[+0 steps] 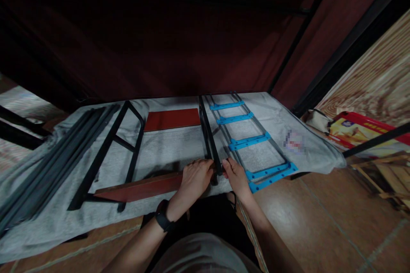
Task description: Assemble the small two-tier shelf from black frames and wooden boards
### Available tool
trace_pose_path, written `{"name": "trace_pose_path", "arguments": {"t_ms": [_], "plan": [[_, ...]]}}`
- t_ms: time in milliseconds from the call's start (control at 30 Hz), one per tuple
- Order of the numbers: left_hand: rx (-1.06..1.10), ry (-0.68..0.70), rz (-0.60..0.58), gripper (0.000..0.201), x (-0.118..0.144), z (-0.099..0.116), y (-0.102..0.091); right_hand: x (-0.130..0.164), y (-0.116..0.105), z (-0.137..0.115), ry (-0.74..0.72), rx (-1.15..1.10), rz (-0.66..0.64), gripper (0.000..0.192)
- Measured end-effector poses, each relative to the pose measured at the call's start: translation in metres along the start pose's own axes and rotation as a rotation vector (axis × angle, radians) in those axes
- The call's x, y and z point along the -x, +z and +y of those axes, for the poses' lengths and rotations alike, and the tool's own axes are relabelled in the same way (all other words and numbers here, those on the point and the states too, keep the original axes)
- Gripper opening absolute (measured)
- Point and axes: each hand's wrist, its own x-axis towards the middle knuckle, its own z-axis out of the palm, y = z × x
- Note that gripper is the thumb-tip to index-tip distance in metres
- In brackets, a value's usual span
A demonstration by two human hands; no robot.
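The near end of the black bar (209,136) is hidden between the left hand (195,179) and the right hand (235,175), so the grip cannot be judged. A print on the grey cloth (166,145) is blurred. The bundle of dark rods (48,166) runs off the left edge.

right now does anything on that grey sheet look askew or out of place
Only mildly: the reddish board by the left hand lies slanted over the black frame, while the other red board lies flat. Both hands meet at the black bar; the right hand is beside the blue-bracketed rack. No damage shows.
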Motion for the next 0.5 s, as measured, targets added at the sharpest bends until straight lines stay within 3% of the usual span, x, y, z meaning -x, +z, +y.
{"name": "trace_pose_path", "arguments": {"t_ms": [167,300,500], "plan": [[-0.002,-0.002,-0.007,0.026,0.0012,0.0013,-0.0020,0.0038,-0.0036,0.0029,-0.011,-0.005,0.051,0.041],[0.001,0.012,0.003,0.025,0.0016,0.0011,-0.0015,0.0014,-0.0054,0.0046,-0.088,-0.010,-0.008,0.033],[-0.001,0.003,-0.012,0.025,0.0008,0.0010,-0.0020,-0.0042,-0.0067,0.0013,-0.020,0.150,0.004,0.045]]}}
